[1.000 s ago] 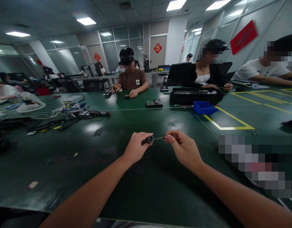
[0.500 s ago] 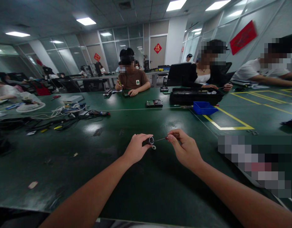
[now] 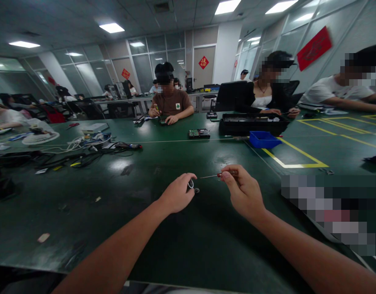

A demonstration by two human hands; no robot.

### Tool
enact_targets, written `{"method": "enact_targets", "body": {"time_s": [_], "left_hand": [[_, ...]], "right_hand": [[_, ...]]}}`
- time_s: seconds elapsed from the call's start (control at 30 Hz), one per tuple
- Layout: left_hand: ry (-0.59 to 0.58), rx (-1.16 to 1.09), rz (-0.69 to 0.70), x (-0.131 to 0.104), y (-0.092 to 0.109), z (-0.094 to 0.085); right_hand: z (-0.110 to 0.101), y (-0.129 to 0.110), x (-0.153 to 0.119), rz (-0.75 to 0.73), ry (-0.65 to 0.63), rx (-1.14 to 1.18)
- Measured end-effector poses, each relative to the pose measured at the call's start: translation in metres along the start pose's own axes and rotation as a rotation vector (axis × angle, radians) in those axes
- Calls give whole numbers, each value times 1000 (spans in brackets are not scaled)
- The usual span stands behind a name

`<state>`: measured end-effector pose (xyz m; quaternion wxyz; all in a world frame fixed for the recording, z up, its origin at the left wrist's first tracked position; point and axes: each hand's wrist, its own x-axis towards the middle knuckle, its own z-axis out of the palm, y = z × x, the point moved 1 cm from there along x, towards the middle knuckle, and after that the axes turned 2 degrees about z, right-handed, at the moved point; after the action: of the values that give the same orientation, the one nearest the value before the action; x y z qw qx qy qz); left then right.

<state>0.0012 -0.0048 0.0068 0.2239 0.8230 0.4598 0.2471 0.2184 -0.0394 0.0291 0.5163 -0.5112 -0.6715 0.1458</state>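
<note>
While the tube [image 3: 190, 183] sat grasped in the left hand [image 3: 176, 193] over the table [image 3: 129, 228], the right hand [image 3: 243, 191] gripped a screwdriver [image 3: 219, 175] by its handle, tip aimed at the rim. A loose hold could have let the tube twist and the tip skid into the left fingers. Those fingers hid most of the tube; whether the small disc [image 3: 196, 190] just below was held or lying, I couldn't tell.

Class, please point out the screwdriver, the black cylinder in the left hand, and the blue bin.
Screwdriver [image 3: 219, 175], head view: red collar beside the shaft.
Black cylinder [image 3: 190, 183], head view: pale-rimmed end.
Blue bin [image 3: 262, 142], head view: near side wall.
</note>
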Motion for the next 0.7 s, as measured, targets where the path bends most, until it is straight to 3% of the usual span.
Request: {"method": "enact_targets", "body": {"time_s": [0.2, 0.4, 0.47, 0.57, 0.7], "left_hand": [[-137, 345, 4, 4, 4, 9], [-134, 281, -13, 4, 3, 7], [-80, 150, -56, 3, 0, 2], [110, -80, -107, 4, -6, -15], [434, -505, -201, 1, -16, -57]], "right_hand": [[2, 2, -1, 9, -13, 17], [0, 1, -1, 11, -29, 19], [-1, 1, 0, 7, -33, 20], [-1, 0, 0, 6, -32, 11], [-2, 0, 0, 13, -39, 17]]}}
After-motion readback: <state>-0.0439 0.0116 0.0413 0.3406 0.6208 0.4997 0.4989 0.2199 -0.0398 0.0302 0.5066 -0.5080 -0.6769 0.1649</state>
